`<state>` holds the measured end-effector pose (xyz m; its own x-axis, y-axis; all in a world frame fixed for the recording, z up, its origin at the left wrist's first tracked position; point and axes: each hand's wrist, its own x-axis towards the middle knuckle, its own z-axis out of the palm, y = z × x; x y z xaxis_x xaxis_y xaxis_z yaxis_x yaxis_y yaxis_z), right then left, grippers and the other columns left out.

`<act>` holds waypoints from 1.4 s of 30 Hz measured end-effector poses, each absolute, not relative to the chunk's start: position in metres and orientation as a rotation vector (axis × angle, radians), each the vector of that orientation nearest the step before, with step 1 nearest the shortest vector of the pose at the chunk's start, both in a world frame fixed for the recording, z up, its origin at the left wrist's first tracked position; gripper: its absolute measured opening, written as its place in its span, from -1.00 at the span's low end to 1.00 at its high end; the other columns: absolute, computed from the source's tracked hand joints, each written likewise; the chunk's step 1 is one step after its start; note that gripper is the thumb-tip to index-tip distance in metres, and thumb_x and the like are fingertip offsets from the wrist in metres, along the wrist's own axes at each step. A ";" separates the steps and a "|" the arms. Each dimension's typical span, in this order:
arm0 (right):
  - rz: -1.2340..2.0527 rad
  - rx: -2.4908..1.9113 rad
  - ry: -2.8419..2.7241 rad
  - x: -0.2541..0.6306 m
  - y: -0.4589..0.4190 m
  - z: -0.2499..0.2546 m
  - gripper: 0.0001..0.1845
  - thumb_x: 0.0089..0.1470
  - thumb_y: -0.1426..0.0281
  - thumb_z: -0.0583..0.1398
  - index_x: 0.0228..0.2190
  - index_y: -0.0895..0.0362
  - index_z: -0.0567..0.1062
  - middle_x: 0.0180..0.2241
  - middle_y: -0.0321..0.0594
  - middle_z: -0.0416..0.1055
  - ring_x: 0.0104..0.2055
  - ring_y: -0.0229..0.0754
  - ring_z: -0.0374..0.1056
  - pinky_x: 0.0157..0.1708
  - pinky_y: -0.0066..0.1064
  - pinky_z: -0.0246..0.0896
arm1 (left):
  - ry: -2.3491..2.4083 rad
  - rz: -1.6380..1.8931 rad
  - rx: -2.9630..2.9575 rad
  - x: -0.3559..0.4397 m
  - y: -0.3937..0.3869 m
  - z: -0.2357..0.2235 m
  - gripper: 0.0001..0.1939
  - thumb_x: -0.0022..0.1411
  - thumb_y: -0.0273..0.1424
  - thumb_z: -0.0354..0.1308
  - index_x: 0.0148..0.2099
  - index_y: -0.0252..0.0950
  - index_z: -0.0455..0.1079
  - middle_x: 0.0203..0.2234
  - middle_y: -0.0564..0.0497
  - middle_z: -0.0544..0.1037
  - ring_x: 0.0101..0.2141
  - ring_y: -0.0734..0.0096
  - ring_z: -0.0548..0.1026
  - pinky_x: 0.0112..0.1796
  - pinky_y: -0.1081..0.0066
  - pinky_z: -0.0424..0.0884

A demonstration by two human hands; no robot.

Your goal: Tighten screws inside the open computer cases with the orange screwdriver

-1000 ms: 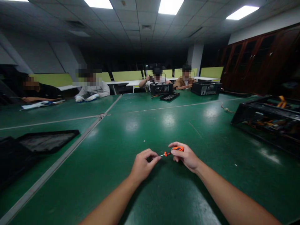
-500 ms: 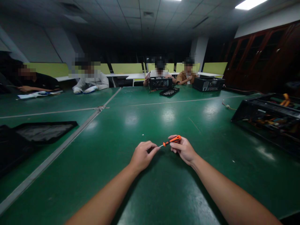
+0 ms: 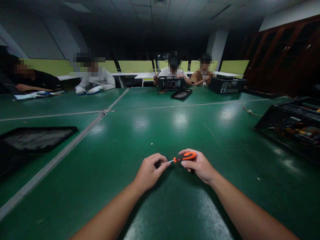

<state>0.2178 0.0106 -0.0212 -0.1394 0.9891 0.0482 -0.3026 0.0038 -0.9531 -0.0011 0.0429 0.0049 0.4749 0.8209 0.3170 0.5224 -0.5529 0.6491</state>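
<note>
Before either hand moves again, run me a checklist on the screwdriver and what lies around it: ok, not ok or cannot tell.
1. Handle held: ok. The right hand grips the screwdriver there.
2. Shaft steadied: ok. The left hand pinches it.
3. Condition of the tip: cannot tell. It is too small and partly behind fingers.
4. Table free of loose bits: not ok. A white speck lies beyond the hands.
5. Open black case apart from the hands: ok. It sits off to the right.
6. Other people away from the screwdriver: ok. They are across the table.
</note>
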 end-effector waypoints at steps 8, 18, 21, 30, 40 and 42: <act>1.421 -0.914 -1.125 0.220 0.007 -0.017 -0.53 -0.14 0.40 0.38 -0.14 0.20 0.48 -0.55 -0.39 0.34 -0.60 -0.40 0.16 -0.59 -0.53 0.02 | 1.036 0.734 2.297 0.003 0.038 0.008 -0.72 0.30 -0.29 0.10 -0.39 -0.28 0.52 -0.51 0.03 0.53 -0.43 0.41 0.46 -0.35 0.46 0.27; 1.426 -0.954 -1.189 0.222 0.008 -0.018 -0.54 -0.17 0.42 0.39 -0.14 0.17 0.50 -0.50 -0.40 0.30 -0.59 -0.40 0.16 -0.58 -0.52 0.05 | 1.114 0.892 2.225 -0.002 0.039 0.003 -0.81 0.22 -0.27 0.21 -0.36 -0.29 0.47 -0.49 0.05 0.48 -0.43 0.43 0.41 -0.39 0.47 0.25; 1.436 -0.938 -1.195 0.221 0.008 -0.019 -0.54 -0.16 0.41 0.39 -0.15 0.17 0.49 -0.50 -0.38 0.33 -0.58 -0.38 0.17 -0.58 -0.51 0.06 | 1.116 0.860 2.227 0.000 0.039 0.004 -0.77 0.27 -0.26 0.15 -0.35 -0.29 0.48 -0.49 0.05 0.48 -0.42 0.42 0.42 -0.36 0.46 0.26; 1.423 -0.946 -1.218 0.223 0.006 -0.019 -0.52 -0.14 0.41 0.37 -0.11 0.16 0.49 -0.48 -0.40 0.28 -0.57 -0.40 0.17 -0.56 -0.51 0.05 | 1.091 0.847 2.219 0.000 0.039 0.005 -0.77 0.24 -0.27 0.18 -0.39 -0.28 0.54 -0.53 0.05 0.50 -0.47 0.44 0.43 -0.40 0.47 0.25; 1.426 -0.949 -1.222 0.223 0.006 -0.018 -0.51 -0.14 0.39 0.38 -0.10 0.13 0.48 -0.42 -0.38 0.29 -0.55 -0.39 0.19 -0.54 -0.50 0.08 | 1.097 0.923 2.214 -0.001 0.037 0.006 -0.83 0.21 -0.28 0.22 -0.30 -0.27 0.53 -0.50 0.04 0.48 -0.45 0.43 0.41 -0.41 0.47 0.26; 1.424 -0.942 -1.221 0.223 0.007 -0.019 -0.50 -0.13 0.37 0.38 -0.09 0.13 0.47 -0.44 -0.39 0.28 -0.56 -0.39 0.18 -0.54 -0.50 0.06 | 1.074 0.917 2.234 -0.001 0.035 0.007 -0.81 0.25 -0.27 0.17 -0.26 -0.26 0.54 -0.47 0.03 0.48 -0.43 0.42 0.42 -0.38 0.46 0.27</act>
<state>0.2233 0.0068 -0.0192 -0.2016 0.9784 0.0447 -0.1933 0.0050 -0.9811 -0.0011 0.0354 0.0067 0.4635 0.8111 0.3567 0.4795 -0.5681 0.6689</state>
